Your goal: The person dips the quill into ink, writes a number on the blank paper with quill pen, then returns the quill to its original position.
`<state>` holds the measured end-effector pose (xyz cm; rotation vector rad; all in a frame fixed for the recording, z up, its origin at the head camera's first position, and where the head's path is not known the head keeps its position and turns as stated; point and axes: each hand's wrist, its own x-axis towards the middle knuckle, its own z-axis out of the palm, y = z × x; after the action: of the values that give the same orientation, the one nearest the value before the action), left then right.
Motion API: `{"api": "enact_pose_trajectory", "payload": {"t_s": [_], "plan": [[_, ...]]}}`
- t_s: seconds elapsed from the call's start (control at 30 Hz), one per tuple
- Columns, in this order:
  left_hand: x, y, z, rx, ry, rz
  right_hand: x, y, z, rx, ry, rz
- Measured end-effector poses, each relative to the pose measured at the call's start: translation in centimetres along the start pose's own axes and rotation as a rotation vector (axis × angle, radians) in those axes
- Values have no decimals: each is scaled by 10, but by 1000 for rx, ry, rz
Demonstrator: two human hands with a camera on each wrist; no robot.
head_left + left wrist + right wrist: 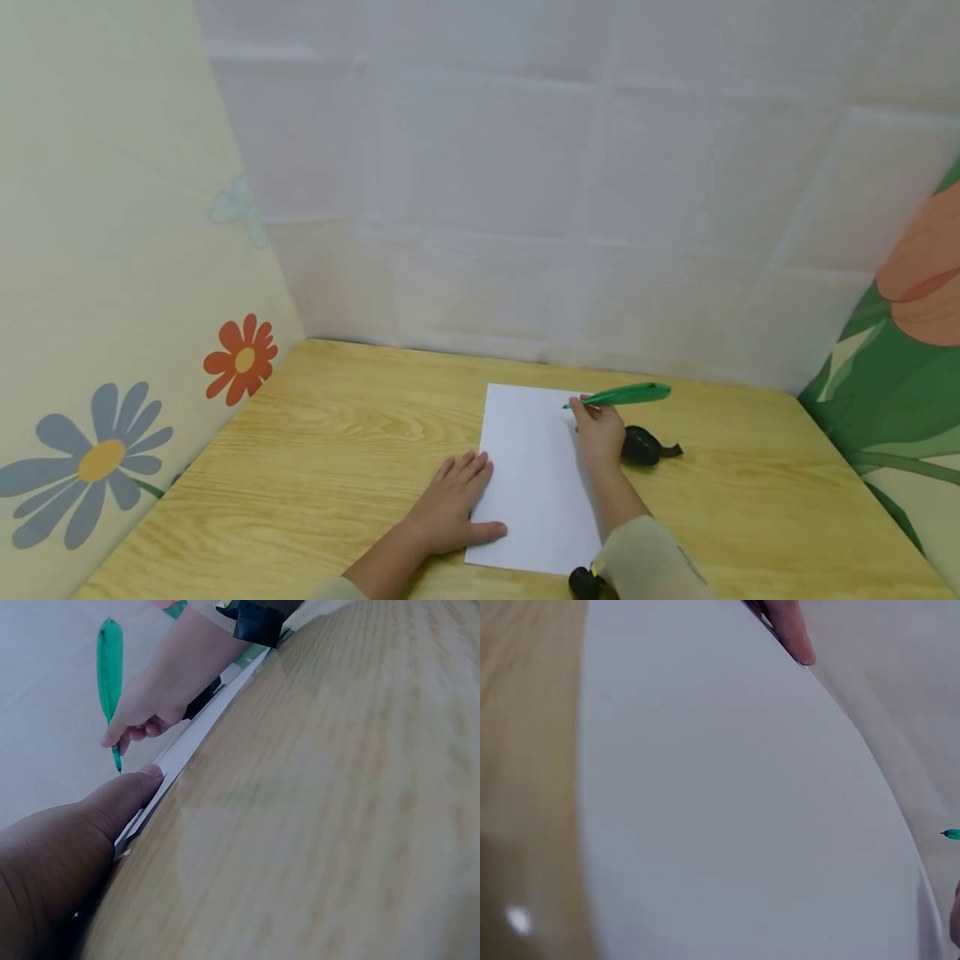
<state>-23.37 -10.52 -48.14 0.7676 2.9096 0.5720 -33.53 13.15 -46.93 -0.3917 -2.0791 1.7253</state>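
A white sheet of paper [534, 475] lies on the wooden table. My left hand [453, 504] rests spread on its left edge, with the thumb on the lower part; in the left wrist view that thumb [124, 799] lies at the paper's edge. My right hand [602, 437] pinches a green feather-shaped pen [628, 394] near its tip, over the sheet's upper right. The pen [110, 671] stands nearly upright in the left wrist view, its tip seemingly raised off the paper. Only the pen's tip [951, 834] shows in the right wrist view. No marks are visible on the paper.
A black rounded object with a short tail [642, 447] sits just right of my right hand; its kind is unclear. A black device [585, 582] is at my right sleeve. The wooden table [360, 417] meets a pale cloth backdrop [480, 208], with flower-patterned panels either side.
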Motion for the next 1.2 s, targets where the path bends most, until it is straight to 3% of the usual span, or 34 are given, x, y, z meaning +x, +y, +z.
{"api": "enact_pose_trajectory", "payload": {"t_s": [0.67, 1.2], "plan": [[-1, 4, -3, 2, -14, -17, 4, 9, 7, 29, -42, 38], [-1, 2, -3, 8, -14, -10, 9, 13, 9, -19, -29, 38]]}}
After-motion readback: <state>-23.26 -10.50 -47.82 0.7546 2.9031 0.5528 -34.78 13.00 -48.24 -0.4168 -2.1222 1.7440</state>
